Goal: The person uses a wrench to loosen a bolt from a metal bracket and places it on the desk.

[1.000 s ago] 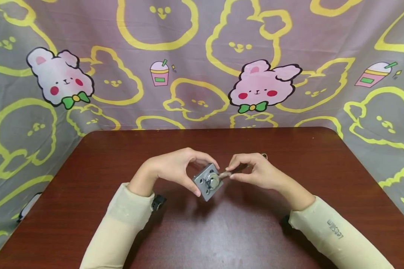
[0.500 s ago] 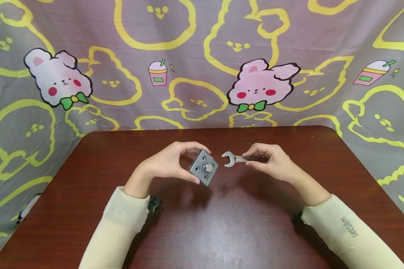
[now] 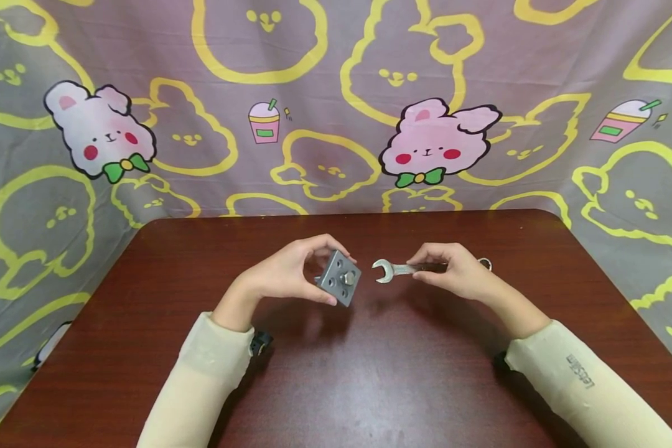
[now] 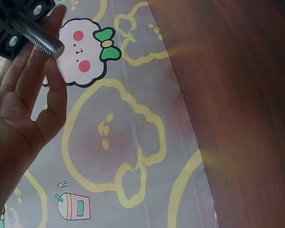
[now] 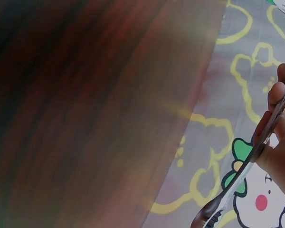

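Observation:
My left hand (image 3: 282, 270) grips a square grey metal plate (image 3: 333, 277) by its edges, thumb below and fingers above. The plate has several holes, and a bolt (image 3: 348, 278) passes through its middle with the head facing right. In the left wrist view the threaded shank (image 4: 38, 37) sticks out from the plate's back, toward the palm. My right hand (image 3: 453, 267) pinches a combination wrench (image 3: 403, 269) between thumb and fingers. Its open end points left at the bolt head, with a gap between them; its ring end (image 3: 485, 264) shows behind the hand.
Both hands are above a dark red-brown wooden table (image 3: 325, 386). A patterned cloth (image 3: 336, 106) hangs behind and along both sides of the table. Small dark wrist cameras (image 3: 261, 343) sit at the sleeve cuffs.
The wrench came off the bolt head and moved right with my right hand, its open jaw turning into view. My left hand raised and tilted the plate slightly; little differs in the last half second.

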Available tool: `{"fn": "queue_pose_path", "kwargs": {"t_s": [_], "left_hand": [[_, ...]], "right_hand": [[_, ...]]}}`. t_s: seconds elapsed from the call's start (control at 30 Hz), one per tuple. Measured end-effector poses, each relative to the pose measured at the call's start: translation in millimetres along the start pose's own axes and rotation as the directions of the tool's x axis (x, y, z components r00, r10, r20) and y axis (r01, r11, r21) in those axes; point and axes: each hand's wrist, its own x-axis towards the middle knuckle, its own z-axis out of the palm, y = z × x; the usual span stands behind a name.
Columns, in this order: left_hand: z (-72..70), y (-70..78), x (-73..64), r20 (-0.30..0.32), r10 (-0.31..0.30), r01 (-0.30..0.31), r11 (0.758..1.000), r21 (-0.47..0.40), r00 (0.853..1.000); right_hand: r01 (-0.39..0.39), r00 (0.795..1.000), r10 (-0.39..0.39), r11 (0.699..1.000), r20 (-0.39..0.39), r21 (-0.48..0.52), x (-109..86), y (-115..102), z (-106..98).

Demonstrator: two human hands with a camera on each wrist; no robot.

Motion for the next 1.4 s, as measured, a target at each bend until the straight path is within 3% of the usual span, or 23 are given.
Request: {"fn": "queue_pose_path", "kwargs": {"t_s": [0.23, 0.57, 1.03, 1.4], "left_hand": [[2.9, -3.6, 1.0, -0.04, -0.022, 0.023, 1.0, 0.019, 0.999], [4.3, -3.3, 2.8, -0.03, -0.019, 0.02, 1.0, 0.02, 0.999], [4.8, -1.3, 3.3, -0.05, -0.048, 0.052, 0.995, 0.086, 0.998], [2.3, -1.9, 4.7, -0.181, -0.057, 0.082, 0.987, 0.135, 0.982]], "right_hand": [[-0.028, 0.999, 0.029, 0.999, 0.034, -0.034, -0.4, 8, 1], [-0.068, 0.991, 0.074, 0.996, 0.108, -0.053, 1.5, 12, -2], [-0.151, 0.937, 0.183, 0.98, 0.297, -0.127, 2.0, 24, -8], [-0.139, 0.92, 0.183, 0.979, 0.346, -0.147, 4.3, 33, -8]]}}
